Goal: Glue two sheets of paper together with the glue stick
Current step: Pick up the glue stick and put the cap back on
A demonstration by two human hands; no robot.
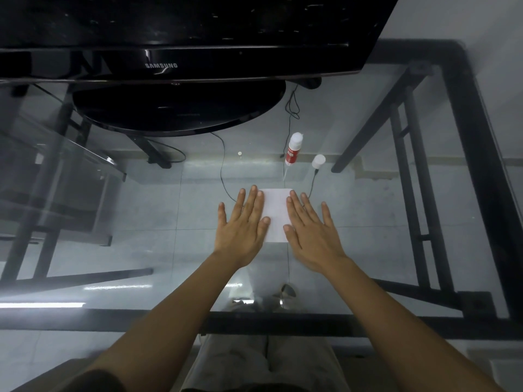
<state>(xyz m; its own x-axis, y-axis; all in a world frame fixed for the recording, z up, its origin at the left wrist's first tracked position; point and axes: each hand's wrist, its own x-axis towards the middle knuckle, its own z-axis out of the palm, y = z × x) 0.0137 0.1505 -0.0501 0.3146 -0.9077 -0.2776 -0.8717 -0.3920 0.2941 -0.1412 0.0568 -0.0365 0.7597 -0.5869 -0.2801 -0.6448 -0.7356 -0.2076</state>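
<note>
White paper [276,215] lies flat on the glass table; I cannot tell how many sheets it is. My left hand [242,227] lies palm down with fingers spread, over the paper's left edge. My right hand [312,230] lies flat the same way over its right edge. Neither hand holds anything. A red and white glue stick [293,148] stands upright beyond the paper, its white top on. A white cap [318,161] stands just to its right.
A black Samsung monitor [169,38] with an oval base [178,111] fills the far left and middle. The glass table [382,210] has a black metal frame [469,154] on the right and near side. Thin black cables [223,165] run behind the paper.
</note>
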